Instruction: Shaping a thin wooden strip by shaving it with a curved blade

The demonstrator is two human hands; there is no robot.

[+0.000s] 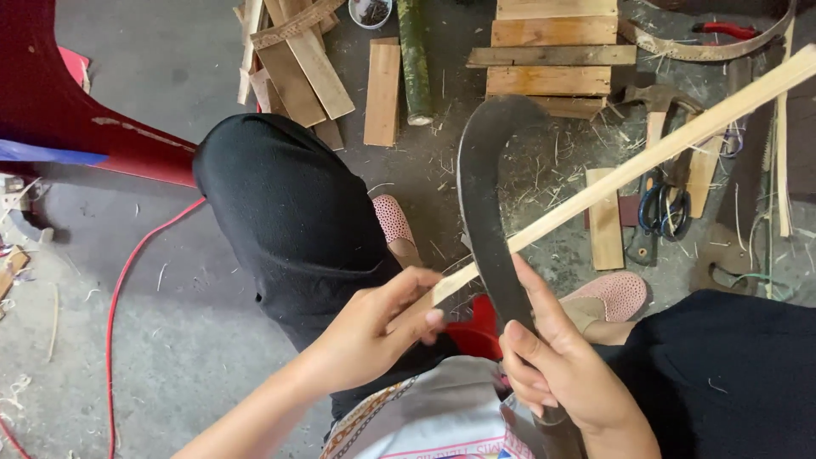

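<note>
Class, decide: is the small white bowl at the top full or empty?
Not empty: the white bowl holds dark bits. How full, cannot tell; the frame's edge cuts it off.

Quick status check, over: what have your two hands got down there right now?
Left hand pinching near end of bamboo strip. Right hand gripping curved dark blade, forefinger along it. Strip crosses the blade. Wood offcuts, shavings on floor beyond.

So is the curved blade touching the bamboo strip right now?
Touching. The head view shows the bamboo strip lying straight across the dark curved blade with no gap where they cross, the left hand pinching the strip's near end and the right hand gripping the blade's handle.
</note>
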